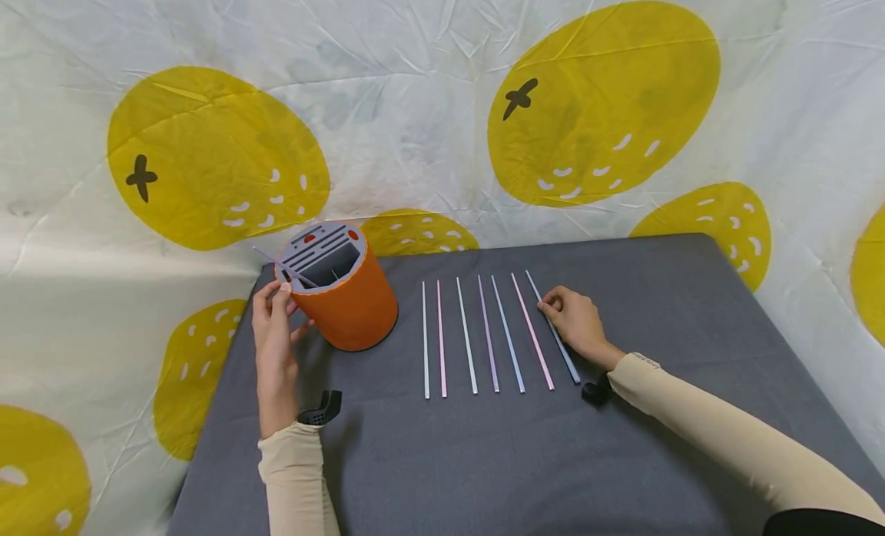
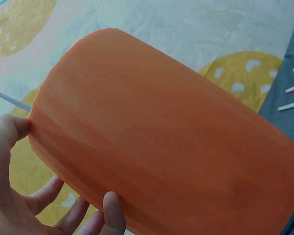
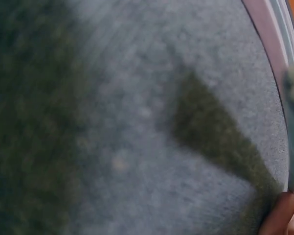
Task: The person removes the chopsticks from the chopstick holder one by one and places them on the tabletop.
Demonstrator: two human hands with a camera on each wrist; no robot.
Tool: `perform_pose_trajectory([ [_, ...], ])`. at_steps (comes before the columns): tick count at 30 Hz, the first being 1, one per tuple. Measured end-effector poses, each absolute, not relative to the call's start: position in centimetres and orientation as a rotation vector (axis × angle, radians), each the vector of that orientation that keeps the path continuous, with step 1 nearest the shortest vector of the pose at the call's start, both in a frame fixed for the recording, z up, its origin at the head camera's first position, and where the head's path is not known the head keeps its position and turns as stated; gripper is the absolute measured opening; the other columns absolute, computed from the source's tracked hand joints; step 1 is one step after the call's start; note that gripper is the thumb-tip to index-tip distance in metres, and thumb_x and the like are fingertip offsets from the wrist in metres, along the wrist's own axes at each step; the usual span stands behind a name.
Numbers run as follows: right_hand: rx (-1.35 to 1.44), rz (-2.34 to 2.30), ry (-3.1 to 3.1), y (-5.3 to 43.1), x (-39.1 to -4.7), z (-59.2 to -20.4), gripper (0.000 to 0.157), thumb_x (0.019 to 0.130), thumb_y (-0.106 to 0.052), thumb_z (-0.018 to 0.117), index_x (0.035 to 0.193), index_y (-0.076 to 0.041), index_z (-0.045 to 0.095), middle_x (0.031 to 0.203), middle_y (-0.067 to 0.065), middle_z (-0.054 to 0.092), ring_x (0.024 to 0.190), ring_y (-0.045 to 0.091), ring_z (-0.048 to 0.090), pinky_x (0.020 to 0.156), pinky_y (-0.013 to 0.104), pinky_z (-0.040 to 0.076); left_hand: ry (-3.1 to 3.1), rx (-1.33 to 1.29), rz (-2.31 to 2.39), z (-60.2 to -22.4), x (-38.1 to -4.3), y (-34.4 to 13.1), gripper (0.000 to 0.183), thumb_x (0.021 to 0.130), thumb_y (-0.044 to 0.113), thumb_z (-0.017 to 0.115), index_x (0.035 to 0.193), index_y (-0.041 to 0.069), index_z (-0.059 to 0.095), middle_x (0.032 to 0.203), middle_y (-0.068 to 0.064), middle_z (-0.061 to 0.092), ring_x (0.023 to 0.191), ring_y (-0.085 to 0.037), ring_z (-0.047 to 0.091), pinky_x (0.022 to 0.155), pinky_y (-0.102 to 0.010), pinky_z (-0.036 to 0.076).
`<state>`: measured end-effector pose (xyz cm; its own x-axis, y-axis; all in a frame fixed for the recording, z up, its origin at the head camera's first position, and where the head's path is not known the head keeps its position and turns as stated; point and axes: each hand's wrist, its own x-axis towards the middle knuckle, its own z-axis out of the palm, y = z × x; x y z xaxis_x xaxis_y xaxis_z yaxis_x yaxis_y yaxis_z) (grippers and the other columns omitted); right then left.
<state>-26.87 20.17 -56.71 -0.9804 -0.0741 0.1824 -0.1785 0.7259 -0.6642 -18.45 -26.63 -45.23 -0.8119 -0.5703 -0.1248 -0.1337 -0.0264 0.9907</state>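
Note:
On the left of the table stands an orange round pen holder with a grey slotted top and an open compartment. A thin lavender straw sticks out over its rim. My left hand grips the holder's left side, thumb at the rim and fingers along the wall, seen closer in the left wrist view. My right hand pinches the blue straw at the right end of a row. That straw lies on the table; in the right wrist view only some fingertips show at the corner.
Left of the blue straw lie several pastel straws side by side, among them a pink one, a lavender one and a white one. A dark grey cloth covers the table. Behind hangs a white sheet with yellow fruit prints.

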Motion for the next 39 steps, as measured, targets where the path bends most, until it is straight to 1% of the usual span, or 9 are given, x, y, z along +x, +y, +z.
perform_pose_trajectory([
  [8, 0.226, 1.004, -2.827, 20.1, -26.9, -56.6, 0.020, 0.099, -0.025, 0.071, 0.094, -0.005, 0.071, 0.070, 0.005, 0.063, 0.057, 0.016, 0.053, 0.053, 0.030, 0.040, -1.924, 0.731, -1.912, -45.2, -18.4, -26.6, 0.051, 0.103, 0.056, 0.056, 0.147, 0.032, 0.046, 0.141, 0.005, 0.045, 0.129, -0.019, 0.047, 0.077, -0.026, 0.063],
  [15, 0.240, 1.001, -2.830, 20.2, -26.8, -56.8, 0.020, 0.100, -0.024, 0.071, 0.093, -0.005, 0.069, 0.068, 0.005, 0.061, 0.057, 0.017, 0.052, 0.053, 0.031, 0.039, -1.919, 0.710, -1.917, -45.3, -18.4, -26.6, 0.051, 0.103, 0.055, 0.057, 0.146, 0.031, 0.046, 0.133, 0.009, 0.045, 0.127, -0.018, 0.048, 0.077, -0.027, 0.063],
  [19, 0.246, 1.026, -2.822, 20.3, -26.7, -56.7, 0.020, 0.101, -0.023, 0.071, 0.095, -0.004, 0.068, 0.068, 0.005, 0.060, 0.053, 0.016, 0.052, 0.052, 0.031, 0.040, -1.909, 0.692, -1.923, -45.3, -18.3, -26.6, 0.049, 0.103, 0.053, 0.058, 0.145, 0.030, 0.047, 0.133, 0.009, 0.046, 0.125, -0.018, 0.048, 0.076, -0.026, 0.063],
  [23, 0.227, 1.107, -2.801, 20.1, -26.8, -56.3, 0.020, 0.101, -0.023, 0.070, 0.101, -0.003, 0.067, 0.071, 0.007, 0.063, 0.044, 0.014, 0.053, 0.046, 0.032, 0.045, -1.902, 0.679, -1.933, -45.3, -18.2, -26.7, 0.047, 0.103, 0.053, 0.058, 0.143, 0.030, 0.047, 0.132, 0.009, 0.046, 0.125, -0.018, 0.048, 0.075, -0.026, 0.063],
  [26, 0.218, 1.181, -2.764, 19.5, -27.1, -55.5, 0.021, 0.101, -0.023, 0.070, 0.105, -0.003, 0.067, 0.075, 0.009, 0.065, 0.043, 0.012, 0.054, 0.043, 0.031, 0.047, -1.889, 0.674, -1.946, -45.3, -18.1, -26.7, 0.047, 0.103, 0.053, 0.059, 0.143, 0.031, 0.048, 0.131, 0.009, 0.046, 0.125, -0.019, 0.047, 0.074, -0.026, 0.063],
  [29, 0.262, 1.276, -2.725, 18.4, -27.4, -54.4, 0.020, 0.101, -0.021, 0.069, 0.109, -0.002, 0.068, 0.081, 0.012, 0.067, 0.045, 0.015, 0.057, 0.042, 0.029, 0.049, -1.886, 0.675, -1.949, -45.3, -18.2, -26.8, 0.046, 0.103, 0.053, 0.058, 0.142, 0.031, 0.048, 0.130, 0.010, 0.046, 0.125, -0.018, 0.047, 0.073, -0.026, 0.063],
  [35, 0.475, 1.506, -2.657, 15.4, -27.6, -52.2, 0.023, 0.103, -0.017, 0.067, 0.119, 0.000, 0.066, 0.094, 0.024, 0.070, 0.060, 0.035, 0.066, 0.047, 0.026, 0.052, -1.891, 0.683, -1.950, -45.3, -18.4, -26.8, 0.047, 0.103, 0.053, 0.059, 0.143, 0.031, 0.046, 0.129, 0.012, 0.047, 0.123, -0.016, 0.048, 0.073, -0.025, 0.063],
  [37, 0.556, 1.552, -2.643, 14.3, -27.5, -51.5, 0.023, 0.103, -0.016, 0.067, 0.121, -0.002, 0.066, 0.098, 0.024, 0.070, 0.067, 0.039, 0.067, 0.051, 0.026, 0.053, -1.892, 0.687, -1.949, -45.3, -18.5, -26.9, 0.047, 0.103, 0.053, 0.058, 0.143, 0.031, 0.046, 0.129, 0.012, 0.047, 0.124, -0.017, 0.048, 0.073, -0.025, 0.063],
  [39, 0.635, 1.547, -2.640, 13.2, -27.4, -50.8, 0.022, 0.103, -0.018, 0.067, 0.122, -0.005, 0.066, 0.103, 0.020, 0.072, 0.073, 0.037, 0.067, 0.056, 0.027, 0.055, -1.893, 0.689, -1.948, -45.3, -18.5, -26.9, 0.048, 0.103, 0.053, 0.058, 0.144, 0.031, 0.046, 0.130, 0.011, 0.046, 0.124, -0.017, 0.048, 0.073, -0.025, 0.062],
])
